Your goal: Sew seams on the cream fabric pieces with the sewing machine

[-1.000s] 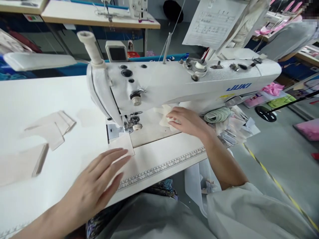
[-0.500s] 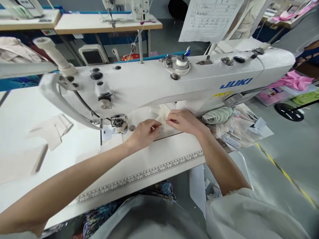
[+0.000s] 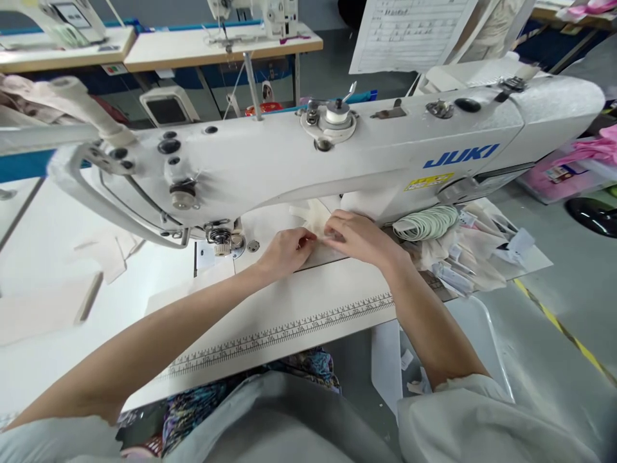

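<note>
Under the arm of the white sewing machine [image 3: 376,154], a small cream fabric piece [image 3: 317,215] lies on the machine bed. My right hand [image 3: 359,236] curls over its right side, fingertips closed on its near edge. Just to the left, my left hand [image 3: 289,249] is pinched, thumb against fingers, close to the right fingertips. What sits in that pinch is too small and hidden to make out. The machine's needle area [image 3: 222,241] is left of my left hand, with no hand at it.
A printed ruler [image 3: 289,335] runs along the table's front edge. Pale cut pieces [image 3: 53,299] lie at left. Right of my right hand are a coil of pale green cord [image 3: 427,223] and bagged fabric bits [image 3: 472,251]. A plastic bin [image 3: 385,363] stands below.
Both hands stay at the cream fabric. My left fingertips have moved slightly right, closer to the right hand, and the small white bit seen at them is now hidden. The view has shifted slightly.
</note>
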`<move>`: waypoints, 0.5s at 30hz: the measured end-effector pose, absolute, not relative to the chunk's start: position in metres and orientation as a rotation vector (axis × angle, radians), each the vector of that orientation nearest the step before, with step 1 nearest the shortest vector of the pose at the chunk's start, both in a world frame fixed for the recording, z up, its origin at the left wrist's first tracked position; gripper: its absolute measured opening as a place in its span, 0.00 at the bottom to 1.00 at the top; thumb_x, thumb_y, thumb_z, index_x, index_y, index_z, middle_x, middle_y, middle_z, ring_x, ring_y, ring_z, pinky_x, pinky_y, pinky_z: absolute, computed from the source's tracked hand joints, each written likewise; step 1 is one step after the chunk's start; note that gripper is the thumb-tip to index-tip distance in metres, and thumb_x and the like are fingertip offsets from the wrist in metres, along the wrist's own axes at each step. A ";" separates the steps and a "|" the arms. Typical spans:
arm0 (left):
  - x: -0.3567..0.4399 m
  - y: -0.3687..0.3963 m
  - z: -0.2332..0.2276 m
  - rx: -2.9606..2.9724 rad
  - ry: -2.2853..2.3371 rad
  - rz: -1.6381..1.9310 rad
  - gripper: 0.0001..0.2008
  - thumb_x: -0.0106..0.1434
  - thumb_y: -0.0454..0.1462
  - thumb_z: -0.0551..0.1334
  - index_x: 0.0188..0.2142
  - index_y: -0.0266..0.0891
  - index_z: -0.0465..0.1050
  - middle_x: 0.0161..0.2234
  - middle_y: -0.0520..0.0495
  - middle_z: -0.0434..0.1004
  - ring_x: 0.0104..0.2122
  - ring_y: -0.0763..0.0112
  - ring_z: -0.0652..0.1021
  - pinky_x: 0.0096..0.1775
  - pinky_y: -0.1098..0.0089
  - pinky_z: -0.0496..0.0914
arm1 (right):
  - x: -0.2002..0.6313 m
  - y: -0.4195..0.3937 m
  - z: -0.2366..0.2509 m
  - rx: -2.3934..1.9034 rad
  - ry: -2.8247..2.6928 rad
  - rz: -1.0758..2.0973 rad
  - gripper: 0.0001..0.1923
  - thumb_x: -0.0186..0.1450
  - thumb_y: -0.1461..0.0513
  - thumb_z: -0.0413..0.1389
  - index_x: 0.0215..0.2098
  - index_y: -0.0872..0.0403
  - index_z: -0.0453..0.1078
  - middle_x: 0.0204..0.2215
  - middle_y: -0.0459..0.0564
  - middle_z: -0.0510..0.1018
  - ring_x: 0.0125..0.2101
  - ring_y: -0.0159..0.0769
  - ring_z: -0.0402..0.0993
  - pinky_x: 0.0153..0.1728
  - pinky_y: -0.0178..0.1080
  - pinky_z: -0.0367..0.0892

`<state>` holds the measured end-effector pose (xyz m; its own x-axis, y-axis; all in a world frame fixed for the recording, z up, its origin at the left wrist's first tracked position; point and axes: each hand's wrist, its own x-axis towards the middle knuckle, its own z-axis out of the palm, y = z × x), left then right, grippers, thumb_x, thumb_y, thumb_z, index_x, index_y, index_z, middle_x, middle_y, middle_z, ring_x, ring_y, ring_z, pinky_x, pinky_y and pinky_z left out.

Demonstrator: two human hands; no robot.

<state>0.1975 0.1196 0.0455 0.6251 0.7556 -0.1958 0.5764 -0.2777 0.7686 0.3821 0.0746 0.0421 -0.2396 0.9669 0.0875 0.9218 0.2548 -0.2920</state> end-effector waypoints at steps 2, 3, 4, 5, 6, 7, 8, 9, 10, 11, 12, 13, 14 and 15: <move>0.197 0.120 0.044 1.968 1.053 0.271 0.13 0.64 0.33 0.53 0.42 0.33 0.75 0.30 0.46 0.79 0.20 0.74 0.74 0.31 0.70 0.72 | 0.382 0.075 0.043 -1.765 -2.314 0.241 0.07 0.65 0.67 0.52 0.32 0.56 0.71 0.34 0.49 0.74 0.35 0.36 0.70 0.36 0.36 0.59; 0.197 0.121 0.043 1.962 1.052 0.275 0.13 0.64 0.33 0.53 0.41 0.33 0.75 0.30 0.47 0.79 0.21 0.74 0.74 0.31 0.70 0.71 | 0.382 0.076 0.044 -1.771 -2.324 0.229 0.08 0.65 0.68 0.51 0.32 0.56 0.71 0.34 0.50 0.74 0.34 0.36 0.70 0.36 0.36 0.58; 0.198 0.122 0.042 1.955 1.050 0.277 0.13 0.64 0.33 0.52 0.40 0.33 0.75 0.29 0.47 0.79 0.21 0.75 0.74 0.31 0.70 0.71 | 0.382 0.076 0.045 -1.780 -2.328 0.218 0.09 0.65 0.68 0.50 0.32 0.56 0.71 0.34 0.50 0.74 0.34 0.35 0.70 0.35 0.36 0.58; 0.198 0.122 0.041 1.948 1.048 0.278 0.12 0.64 0.33 0.52 0.40 0.33 0.74 0.29 0.48 0.78 0.20 0.75 0.74 0.31 0.71 0.71 | 0.381 0.076 0.045 -1.791 -2.326 0.209 0.09 0.66 0.68 0.50 0.32 0.56 0.71 0.34 0.50 0.74 0.33 0.35 0.70 0.35 0.36 0.58; 0.198 0.123 0.040 1.941 1.046 0.280 0.12 0.63 0.32 0.52 0.40 0.34 0.74 0.28 0.48 0.78 0.20 0.75 0.74 0.30 0.71 0.71 | 0.381 0.075 0.046 -1.801 -2.320 0.204 0.08 0.66 0.67 0.50 0.34 0.56 0.71 0.35 0.50 0.74 0.34 0.35 0.70 0.35 0.36 0.58; 0.197 0.123 0.039 1.936 1.046 0.282 0.12 0.63 0.32 0.53 0.40 0.34 0.74 0.27 0.49 0.78 0.20 0.76 0.73 0.30 0.71 0.71 | 0.380 0.074 0.046 -1.809 -2.315 0.201 0.06 0.66 0.66 0.51 0.36 0.56 0.71 0.35 0.51 0.74 0.34 0.36 0.70 0.35 0.36 0.59; 0.197 0.124 0.037 1.931 1.047 0.285 0.12 0.63 0.32 0.53 0.40 0.34 0.74 0.27 0.50 0.77 0.20 0.76 0.73 0.30 0.72 0.71 | 0.380 0.074 0.046 -1.813 -2.313 0.200 0.05 0.66 0.64 0.53 0.37 0.56 0.71 0.37 0.51 0.74 0.35 0.36 0.70 0.35 0.36 0.59; 0.197 0.124 0.036 1.929 1.050 0.289 0.11 0.63 0.32 0.53 0.40 0.34 0.74 0.26 0.50 0.77 0.20 0.76 0.73 0.30 0.72 0.70 | 0.380 0.073 0.046 -1.814 -2.318 0.200 0.05 0.65 0.63 0.55 0.38 0.56 0.71 0.37 0.51 0.74 0.35 0.36 0.71 0.35 0.36 0.59; 0.197 0.124 0.036 1.927 1.053 0.292 0.11 0.63 0.32 0.53 0.40 0.34 0.74 0.26 0.50 0.76 0.20 0.76 0.73 0.30 0.72 0.70 | 0.379 0.073 0.046 -1.812 -2.328 0.198 0.05 0.65 0.62 0.56 0.38 0.56 0.71 0.38 0.51 0.74 0.35 0.36 0.71 0.35 0.36 0.59; 0.197 0.124 0.035 1.925 1.056 0.296 0.11 0.63 0.32 0.54 0.40 0.34 0.73 0.25 0.51 0.76 0.20 0.76 0.73 0.30 0.72 0.70 | 0.379 0.073 0.047 -1.808 -2.343 0.193 0.05 0.65 0.62 0.56 0.37 0.56 0.71 0.38 0.51 0.74 0.35 0.36 0.71 0.34 0.36 0.59; 0.196 0.124 0.035 1.923 1.058 0.298 0.11 0.63 0.32 0.54 0.40 0.34 0.73 0.25 0.51 0.76 0.20 0.76 0.73 0.30 0.73 0.70 | 0.379 0.073 0.047 -1.804 -2.360 0.185 0.04 0.65 0.63 0.55 0.35 0.56 0.71 0.37 0.51 0.74 0.34 0.36 0.70 0.34 0.36 0.58; 0.196 0.123 0.035 1.920 1.059 0.299 0.10 0.63 0.32 0.54 0.40 0.34 0.73 0.25 0.51 0.76 0.20 0.76 0.73 0.30 0.73 0.69 | 0.379 0.074 0.047 -1.799 -2.376 0.175 0.05 0.66 0.64 0.54 0.33 0.56 0.71 0.36 0.51 0.74 0.34 0.36 0.70 0.33 0.36 0.58; 0.196 0.123 0.036 1.917 1.059 0.300 0.10 0.63 0.31 0.54 0.40 0.34 0.73 0.25 0.50 0.76 0.19 0.76 0.72 0.29 0.73 0.69 | 0.379 0.074 0.048 -1.795 -2.388 0.163 0.07 0.66 0.65 0.52 0.32 0.55 0.72 0.35 0.50 0.75 0.33 0.35 0.70 0.32 0.36 0.57; 0.196 0.123 0.036 1.912 1.059 0.301 0.10 0.63 0.31 0.54 0.40 0.34 0.73 0.25 0.50 0.76 0.19 0.77 0.72 0.29 0.73 0.69 | 0.379 0.074 0.048 -1.792 -2.396 0.149 0.09 0.66 0.66 0.52 0.30 0.55 0.72 0.34 0.50 0.75 0.32 0.35 0.70 0.32 0.37 0.56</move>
